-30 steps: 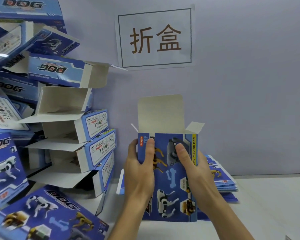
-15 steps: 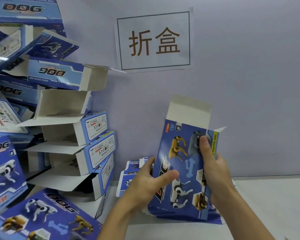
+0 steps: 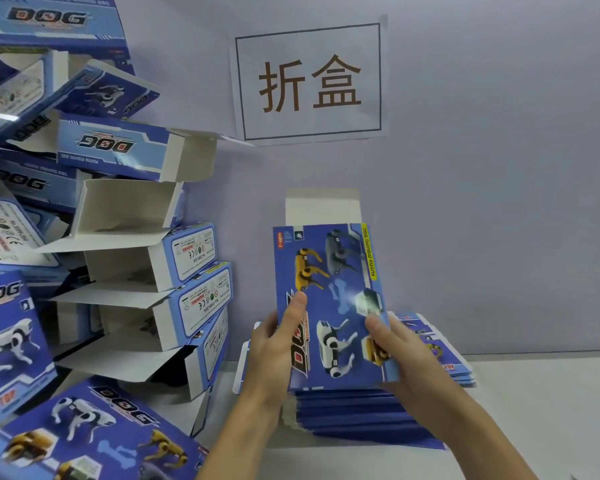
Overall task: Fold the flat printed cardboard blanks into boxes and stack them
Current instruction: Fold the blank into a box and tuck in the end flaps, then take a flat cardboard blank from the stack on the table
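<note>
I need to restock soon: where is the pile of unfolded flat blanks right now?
In the head view the pile of flat blanks lies on the white table at lower centre-right, against the wall, right of the stacked boxes, behind and below the held box.

Held box (image 3: 329,299) hides flat blanks (image 3: 368,414); box pile (image 3: 94,237) cropped left.

Folded boxes (image 3: 174,271) pile at left; blanks (image 3: 368,414) lie on the table (image 3: 534,410) right of them; a sign (image 3: 310,81) hangs behind.
</note>
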### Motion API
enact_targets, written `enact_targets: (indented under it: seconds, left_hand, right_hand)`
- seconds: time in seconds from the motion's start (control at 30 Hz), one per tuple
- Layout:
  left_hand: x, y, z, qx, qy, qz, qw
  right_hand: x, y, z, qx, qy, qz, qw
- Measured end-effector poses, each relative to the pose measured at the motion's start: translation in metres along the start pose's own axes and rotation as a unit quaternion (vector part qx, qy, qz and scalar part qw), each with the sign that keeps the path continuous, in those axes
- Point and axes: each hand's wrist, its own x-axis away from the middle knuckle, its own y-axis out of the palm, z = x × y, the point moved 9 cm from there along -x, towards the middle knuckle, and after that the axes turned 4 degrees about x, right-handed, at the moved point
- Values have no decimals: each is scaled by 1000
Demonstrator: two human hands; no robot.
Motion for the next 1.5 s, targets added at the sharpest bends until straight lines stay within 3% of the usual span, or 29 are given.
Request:
enact_targets:
  seconds: [0.1, 0.3, 0.47, 0.57, 0.63, 0.77, 0.87, 1.03, 1.17, 1.3, 1.37, 1.43, 1.5]
  left_hand:
    - [-1, 3, 4, -12, -10, -28, 999]
    - [3, 19, 7, -54, 1, -106, 993]
    - [6, 2, 53, -51, 68, -84, 993]
    - [0, 4, 98, -101, 87, -94, 987]
    - [-14, 6, 152, -116, 144, -65, 981]
    - [-57, -3, 281, 21, 252, 43, 967]
    - [-77, 22, 325, -69, 236, -1, 969]
    - [-78, 51, 235, -188, 151, -82, 967]
    - [-68, 42, 101, -415, 81, -89, 902]
    - [-30, 22, -32, -484, -51, -108, 867]
    - [-20, 19, -81, -564, -96, -140, 808]
    - [-19, 19, -99, -659, -74, -156, 732]
    - [-22, 16, -101, -680, -45, -143, 718]
  right_hand:
    - [1, -4, -5, 14, -41, 25, 999]
    - [4, -13, -19, -65, -69, 94, 991]
    - [13, -3, -11, -264, 4, -74, 962]
    - [9, -19, 22, -243, 85, -26, 966]
    - [8, -21, 41, -225, 142, 0, 964]
    - [7, -10, 59, -177, 213, 5, 961]
    - [7, -1, 69, -150, 246, 0, 957]
    - [11, 5, 61, -99, 230, 8, 968]
    - [10, -20, 45, 18, 115, 112, 987]
    - [12, -38, 39, 132, 61, 213, 966]
    - [13, -41, 37, 146, 52, 238, 959]
    - [14, -44, 38, 150, 43, 259, 953]
    - [16, -44, 38, 150, 34, 270, 951]
